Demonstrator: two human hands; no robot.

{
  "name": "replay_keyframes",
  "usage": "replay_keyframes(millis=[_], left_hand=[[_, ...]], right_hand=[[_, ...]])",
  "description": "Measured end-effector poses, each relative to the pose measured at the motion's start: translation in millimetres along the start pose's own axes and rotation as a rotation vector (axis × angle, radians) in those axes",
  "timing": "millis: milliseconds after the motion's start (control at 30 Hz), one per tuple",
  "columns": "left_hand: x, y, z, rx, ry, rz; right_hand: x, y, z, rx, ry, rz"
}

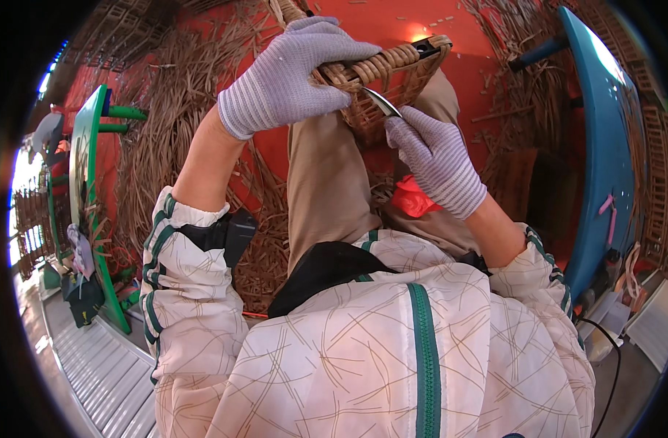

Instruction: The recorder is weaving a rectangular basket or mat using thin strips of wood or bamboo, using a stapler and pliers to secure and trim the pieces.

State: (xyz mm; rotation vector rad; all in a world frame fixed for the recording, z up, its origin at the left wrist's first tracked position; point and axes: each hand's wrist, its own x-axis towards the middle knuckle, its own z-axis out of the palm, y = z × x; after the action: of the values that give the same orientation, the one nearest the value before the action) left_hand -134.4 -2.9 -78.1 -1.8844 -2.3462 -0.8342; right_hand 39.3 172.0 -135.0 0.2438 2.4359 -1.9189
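Note:
A brown woven basket (368, 130) rests between my knees, its thick wrapped rim turned up toward me. My left hand (290, 80), in a white-and-grey striped knit glove, is closed on the rim's left part, thumb on the near side. In my right hand (443, 157), gloved the same way, is a knife with a shiny, narrow blade (383, 102); its handle is hidden in the fingers. The blade's tip meets the weave just below the rim, close to my left thumb. A dark piece shows at the rim's right corner.
Loose flat brown strips (173, 109) lie heaped on the red floor at my left, more at the far right. A green-edged table (93, 146) stands left and a blue tabletop (604, 153) right. Something bright red (414, 197) lies by my right thigh. A black cable (617, 365) hangs at lower right.

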Motion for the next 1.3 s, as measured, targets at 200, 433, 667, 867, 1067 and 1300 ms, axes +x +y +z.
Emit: replay_keyframes(millis=[200,433,667,867,1067,1300], left_hand=[[-1,-2,4,0.002,0.006,-0.011],[-1,-1,4,0.001,0.027,0.000],[-1,-1,3,-0.001,0.025,0.008],[-1,-2,5,0.022,0.036,0.021],[0,-1,5,-0.008,0.039,0.017],[-4,-3,2,-0.036,-0.031,-0.008]], right_hand=[[1,8,3,-0.003,-0.018,0.008],[2,14,2,0.024,-0.008,0.016],[2,10,2,0.030,-0.016,0.032],[1,6,3,0.014,-0.015,0.024],[1,4,7,-0.007,0.020,0.035],[0,5,16,0.280,-0.047,0.095]])
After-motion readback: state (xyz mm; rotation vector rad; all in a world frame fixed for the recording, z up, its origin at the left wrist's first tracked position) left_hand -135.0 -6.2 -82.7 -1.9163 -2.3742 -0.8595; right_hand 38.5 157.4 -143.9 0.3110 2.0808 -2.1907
